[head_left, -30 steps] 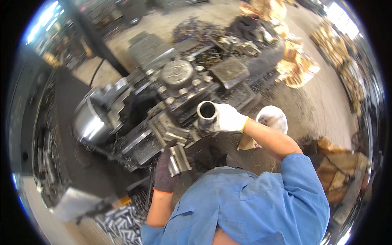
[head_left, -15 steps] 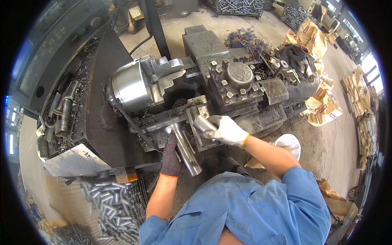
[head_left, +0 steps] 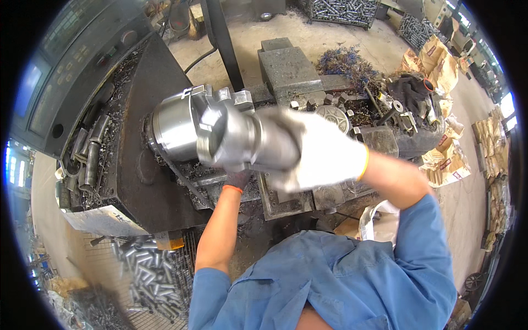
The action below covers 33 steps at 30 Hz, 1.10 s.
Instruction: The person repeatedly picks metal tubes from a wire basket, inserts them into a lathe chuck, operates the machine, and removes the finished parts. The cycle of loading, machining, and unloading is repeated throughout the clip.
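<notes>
My right hand (head_left: 327, 157), in a white glove with a yellow cuff, is raised high and blurred. Its fingers wrap a shiny steel cylinder (head_left: 269, 140) with a wider end pointing left. That cylinder covers part of the lathe chuck (head_left: 175, 127), though whether they touch I cannot tell. Below and behind it, my left hand (head_left: 237, 179), in a dark glove with an orange cuff, reaches toward the lathe bed beside the chuck; its fingers are hidden. Behind the right hand sits the lathe's tool post (head_left: 331, 116), mostly covered.
Steel pieces (head_left: 94, 148) lie among metal chips on the headstock side at left. A mesh basket of short steel cylinders (head_left: 151, 275) stands on the floor at lower left. Tools and a dark cloth (head_left: 410, 91) rest on the lathe's right end. Brown paper sacks (head_left: 438, 63) lie beyond.
My right hand has risen toward the camera and slightly right, with a steel cylinder in it. My left hand has moved up toward the lathe, and its long steel tube no longer shows there.
</notes>
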### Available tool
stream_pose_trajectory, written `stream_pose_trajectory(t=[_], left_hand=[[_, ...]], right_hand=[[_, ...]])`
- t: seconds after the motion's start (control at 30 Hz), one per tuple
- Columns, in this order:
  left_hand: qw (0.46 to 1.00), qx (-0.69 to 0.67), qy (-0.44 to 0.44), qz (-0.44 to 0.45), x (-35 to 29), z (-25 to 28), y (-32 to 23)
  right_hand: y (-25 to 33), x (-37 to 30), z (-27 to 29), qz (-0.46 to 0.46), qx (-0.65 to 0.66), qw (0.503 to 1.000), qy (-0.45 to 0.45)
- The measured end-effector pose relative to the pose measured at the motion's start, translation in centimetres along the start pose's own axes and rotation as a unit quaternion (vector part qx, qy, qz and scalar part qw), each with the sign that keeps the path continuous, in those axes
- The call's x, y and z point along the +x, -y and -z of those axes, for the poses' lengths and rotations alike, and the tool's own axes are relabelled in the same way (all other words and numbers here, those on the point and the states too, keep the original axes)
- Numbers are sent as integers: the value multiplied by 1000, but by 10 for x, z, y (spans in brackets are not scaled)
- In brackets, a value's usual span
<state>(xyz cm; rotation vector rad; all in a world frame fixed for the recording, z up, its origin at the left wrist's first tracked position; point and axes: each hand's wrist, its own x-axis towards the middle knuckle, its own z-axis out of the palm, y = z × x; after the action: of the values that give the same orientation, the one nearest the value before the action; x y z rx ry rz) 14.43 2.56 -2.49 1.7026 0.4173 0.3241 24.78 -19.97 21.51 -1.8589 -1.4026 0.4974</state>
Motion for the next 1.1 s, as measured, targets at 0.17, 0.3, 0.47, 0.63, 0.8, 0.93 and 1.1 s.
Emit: stream_pose_trajectory(t=[0.17, 0.3, 0.47, 0.63, 0.8, 0.93, 1.1], left_hand=[[922, 189, 319, 110, -7, -49, -16], [992, 107, 49, -47, -37, -50, -29], [981, -117, -129, 88, -148, 10, -21], [892, -314, -289, 151, -250, 52, 46], [791, -368, -474, 116, -302, 103, 99], [695, -449, -560, 31, -323, 137, 97], [761, -496, -407, 97, -343, 166, 86]], right_hand=[[-36, 92, 69, 51, -439, 897, 24], [-99, 148, 50, -10, -574, 788, 224], [-176, 168, 38, -40, -353, 900, 254], [-183, 180, 17, -99, -221, 927, 285], [-161, 188, -6, 10, -233, 939, 252], [-158, 190, 2, -152, -403, 838, 335], [-158, 194, -8, 1, -182, 956, 231]])
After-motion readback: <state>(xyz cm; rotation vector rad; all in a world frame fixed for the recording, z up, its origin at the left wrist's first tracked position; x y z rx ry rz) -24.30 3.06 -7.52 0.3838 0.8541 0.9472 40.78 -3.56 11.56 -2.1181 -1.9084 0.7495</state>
